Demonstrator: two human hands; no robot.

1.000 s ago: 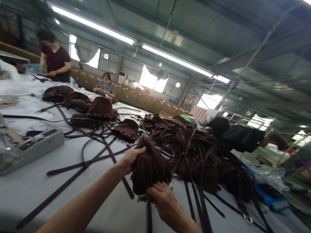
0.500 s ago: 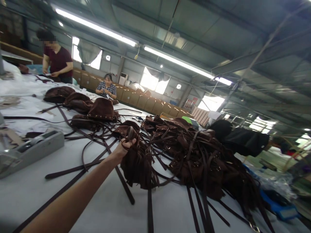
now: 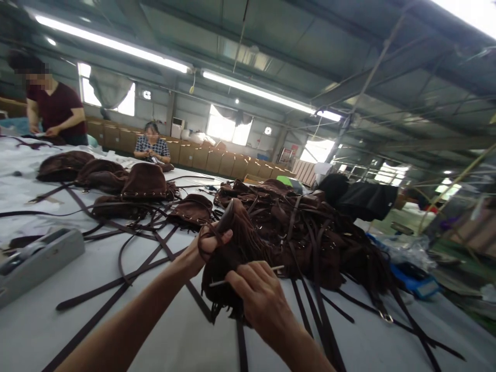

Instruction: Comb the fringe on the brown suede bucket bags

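Note:
My left hand (image 3: pixel 201 249) is closed around the top of a dark brown fringed suede bag (image 3: pixel 228 261), lifting it just off the white table (image 3: pixel 58 305). My right hand (image 3: pixel 258 297) is closed in a pinch on a thin light-coloured stick (image 3: pixel 277 268) that pokes across the bag's fringe. Behind the bag lies a large heap of similar brown bags and straps (image 3: pixel 310 232). Long brown straps (image 3: pixel 116 281) trail over the table toward me.
A grey tape dispenser (image 3: pixel 36 258) sits at the left. Several more brown bags (image 3: pixel 116 181) lie further back. One person stands at the far left (image 3: pixel 54 111) and another sits behind the table (image 3: pixel 151 147). A blue item (image 3: pixel 413 279) lies at the right.
My right hand was on the bag, left the view, and is now back at the bag pinching a thin stick. My left hand has kept hold of the bag and raised it slightly.

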